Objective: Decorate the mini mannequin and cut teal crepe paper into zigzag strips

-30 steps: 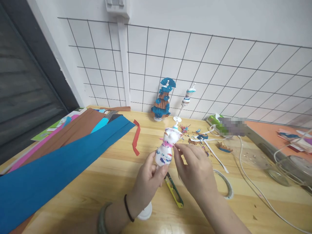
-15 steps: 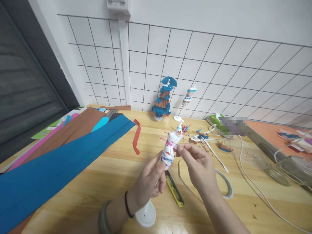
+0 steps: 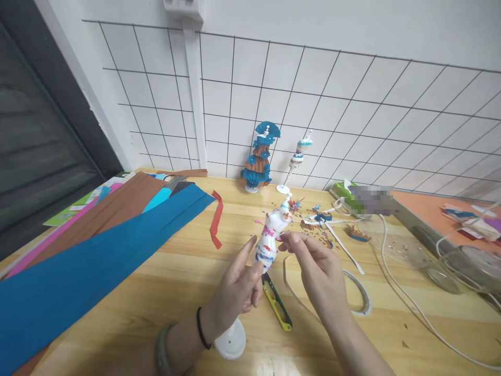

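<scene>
A small white dress-form mannequin (image 3: 270, 237) with pink, red and blue marks tilts to the right in the middle of the head view. My left hand (image 3: 238, 284) is closed around its lower part, thumb against the hip and index finger lifted off the body. Its round white base (image 3: 230, 339) shows below that hand, while most of the stem is hidden. At the waist, my right hand (image 3: 317, 266) pinches a small pink paper scrap (image 3: 279, 238) between thumb and forefinger. Yellow-and-green thread snips (image 3: 278, 308) lie on the table just beneath the mannequin.
Blue crepe paper (image 3: 117, 237) and other sheets spread across the left side. A red strip (image 3: 215, 219) lies nearby. Against the wall stand a paper-dressed mannequin (image 3: 258, 162) and a bare one (image 3: 298, 156). Paper scraps, a tape roll (image 3: 364, 292), a white cable (image 3: 395, 282) and a glass jar (image 3: 469, 266) are right.
My left index finger has lifted away from the mannequin's side. The view has shifted slightly. My right hand stays pinched at the waist.
</scene>
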Demonstrator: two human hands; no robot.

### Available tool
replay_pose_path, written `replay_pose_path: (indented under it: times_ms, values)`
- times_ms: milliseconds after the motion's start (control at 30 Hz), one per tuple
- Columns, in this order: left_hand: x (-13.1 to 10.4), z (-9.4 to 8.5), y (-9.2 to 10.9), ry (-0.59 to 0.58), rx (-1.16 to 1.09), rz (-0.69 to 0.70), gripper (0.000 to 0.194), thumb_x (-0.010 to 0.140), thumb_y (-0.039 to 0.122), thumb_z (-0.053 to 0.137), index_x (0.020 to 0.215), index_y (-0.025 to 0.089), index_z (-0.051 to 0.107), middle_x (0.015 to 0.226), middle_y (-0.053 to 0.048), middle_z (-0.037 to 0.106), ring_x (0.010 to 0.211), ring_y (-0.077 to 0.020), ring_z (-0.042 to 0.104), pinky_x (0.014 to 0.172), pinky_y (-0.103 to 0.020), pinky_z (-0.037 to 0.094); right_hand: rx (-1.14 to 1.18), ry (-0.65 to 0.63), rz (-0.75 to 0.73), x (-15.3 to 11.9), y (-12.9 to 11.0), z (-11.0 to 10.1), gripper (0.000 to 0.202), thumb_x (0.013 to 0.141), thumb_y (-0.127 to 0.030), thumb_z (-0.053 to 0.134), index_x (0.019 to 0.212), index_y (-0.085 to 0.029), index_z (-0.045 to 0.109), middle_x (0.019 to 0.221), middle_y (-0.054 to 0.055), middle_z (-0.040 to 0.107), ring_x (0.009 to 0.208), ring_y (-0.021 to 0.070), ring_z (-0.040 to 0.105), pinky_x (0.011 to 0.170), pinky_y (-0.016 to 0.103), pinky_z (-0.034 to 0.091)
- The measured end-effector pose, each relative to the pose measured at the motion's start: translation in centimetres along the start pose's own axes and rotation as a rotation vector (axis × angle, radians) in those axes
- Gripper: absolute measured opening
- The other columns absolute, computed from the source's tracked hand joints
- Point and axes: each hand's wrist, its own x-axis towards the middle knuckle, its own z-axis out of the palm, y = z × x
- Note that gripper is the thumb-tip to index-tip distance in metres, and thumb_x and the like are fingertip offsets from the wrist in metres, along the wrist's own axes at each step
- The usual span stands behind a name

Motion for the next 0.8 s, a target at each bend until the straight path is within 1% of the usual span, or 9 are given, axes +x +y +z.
replay_pose_path:
  times_ms: [167,267,333,400,467,533,633,733,800]
  values:
    - [-0.1,0.0,0.3,0.033,0.086,0.021,0.073,0.083,0.053,0.044,0.14,0.016,0.018,0.042,0.009,0.041,0.031,-0.0039,0.019,0.031,-0.015,0.017,-0.259,-0.034,-0.22,0.0,-0.3,0.0,0.014,0.082,-0.031,0.06,0.086,-0.019,0.065,0.081,0.003,0.069,0.075,0.0167,0.062,0.07,0.028,0.047]
    - [0.0,-0.4,0.2,-0.059,0.109,0.055,0.072,0.082,0.057,0.044,0.137,0.015,0.027,0.046,0.007,0.043,0.033,-0.0035,0.021,0.032,-0.016,0.016,-0.391,-0.034,-0.413,0.1,-0.4,-0.1,0.009,0.086,-0.023,0.054,0.081,-0.019,0.061,0.077,0.002,0.066,0.072,0.0144,0.06,0.068,0.026,0.044]
    - [0.1,-0.6,-0.1,-0.119,0.126,0.09,0.075,0.078,0.059,0.048,0.135,0.015,0.029,0.053,0.006,0.046,0.037,-0.0038,0.026,0.035,-0.017,0.02,-0.456,-0.033,-0.515,0.1,-0.5,-0.1,0.008,0.086,-0.018,0.053,0.08,-0.019,0.058,0.076,0.002,0.063,0.073,0.014,0.058,0.069,0.026,0.043]
    - [0.2,-0.7,-0.4,-0.087,0.148,0.131,0.078,0.075,0.056,0.057,0.135,0.017,0.027,0.058,0.005,0.046,0.044,-0.0053,0.034,0.041,-0.018,0.027,-0.486,-0.045,-0.558,0.1,-0.7,0.0,0.007,0.087,-0.016,0.051,0.082,-0.018,0.056,0.078,0.003,0.062,0.074,0.0144,0.057,0.07,0.026,0.043]
    - [0.4,-0.6,-0.7,0.011,0.167,0.149,0.074,0.074,0.05,0.061,0.132,0.018,0.027,0.059,0.007,0.045,0.048,-0.0066,0.037,0.045,-0.018,0.031,-0.488,-0.065,-0.564,-0.1,-0.9,0.2,0.007,0.087,-0.014,0.05,0.084,-0.018,0.055,0.079,0.003,0.061,0.076,0.015,0.056,0.07,0.027,0.043]
    - [0.4,-0.4,-0.7,0.07,0.175,0.149,0.059,0.077,0.048,0.059,0.121,0.017,0.035,0.056,0.008,0.043,0.047,-0.0065,0.038,0.044,-0.018,0.03,-0.473,-0.079,-0.567,-0.2,-1.0,0.4,0.007,0.087,-0.014,0.049,0.085,-0.019,0.054,0.081,0.004,0.062,0.077,0.0157,0.057,0.071,0.028,0.043]
    - [0.2,-0.1,-0.2,0.045,0.162,0.149,0.043,0.08,0.051,0.053,0.102,0.016,0.042,0.053,0.008,0.044,0.04,-0.0043,0.032,0.04,-0.017,0.027,-0.412,-0.076,-0.539,-0.3,-1.3,0.4,0.007,0.086,-0.016,0.051,0.085,-0.02,0.056,0.083,0.004,0.063,0.08,0.0169,0.058,0.073,0.028,0.044]
    - [0.0,-0.1,0.1,0.006,0.111,0.132,0.044,0.078,0.057,0.051,0.092,0.016,0.046,0.049,0.008,0.045,0.034,-0.0026,0.026,0.034,-0.016,0.02,-0.314,-0.089,-0.418,-0.4,-1.4,0.3,0.008,0.086,-0.022,0.052,0.082,-0.021,0.059,0.085,0.005,0.065,0.084,0.0191,0.06,0.076,0.03,0.045]
    - [0.1,-0.5,0.1,0.001,0.051,0.071,0.048,0.08,0.062,0.043,0.074,0.015,0.05,0.041,0.007,0.039,0.03,-0.0022,0.021,0.031,-0.017,0.016,-0.218,-0.111,-0.308,-0.5,-1.3,0.2,0.01,0.086,-0.026,0.053,0.08,-0.021,0.06,0.091,0.006,0.067,0.09,0.0207,0.06,0.079,0.032,0.045]
